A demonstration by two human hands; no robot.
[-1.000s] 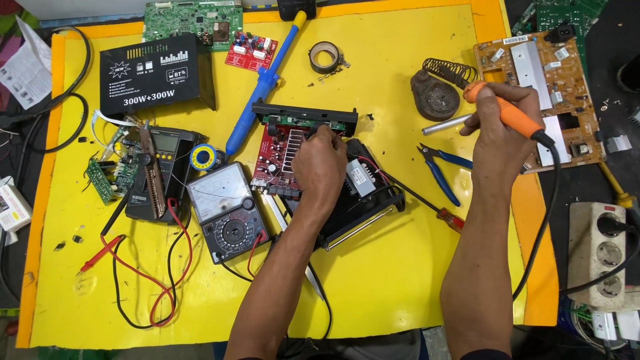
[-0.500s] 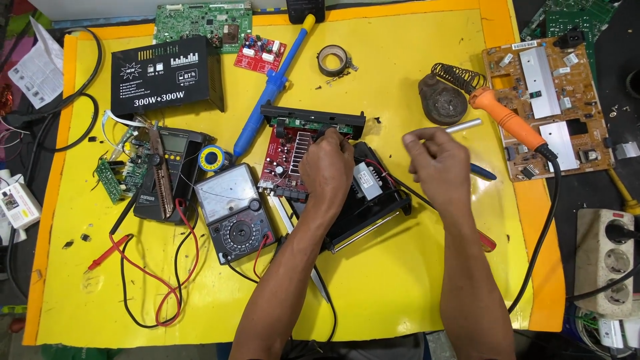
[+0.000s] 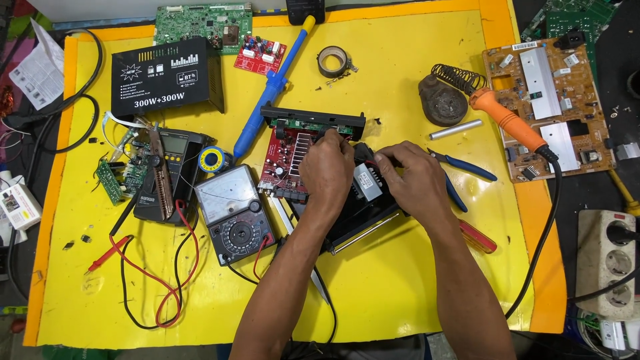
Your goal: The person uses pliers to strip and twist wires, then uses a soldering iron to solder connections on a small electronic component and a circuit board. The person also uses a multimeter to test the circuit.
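Observation:
An opened amplifier lies in the middle of the yellow mat: a red circuit board (image 3: 283, 157) with a black front panel (image 3: 312, 121) and a black chassis (image 3: 363, 215) holding a grey transformer (image 3: 367, 182). My left hand (image 3: 327, 168) rests on the red board with fingers curled near its top edge. My right hand (image 3: 408, 176) lies on the chassis just right of the transformer, its fingers pinched at the wires there. An orange-handled soldering iron (image 3: 508, 122) sits in its stand (image 3: 442, 101), apart from both hands.
An analog multimeter (image 3: 233, 213) and a digital meter (image 3: 167, 175) with red and black leads lie left. Blue-handled pliers (image 3: 467, 171), a red screwdriver (image 3: 477, 237), a blue desoldering pump (image 3: 268, 93), a black amplifier case (image 3: 167, 77), a tape roll (image 3: 332, 61), spare boards and a power strip (image 3: 607, 261) surround the mat.
My right hand put the soldering iron back in its stand at the right, then came left and down onto the chassis beside the transformer. My left hand stayed on the red board.

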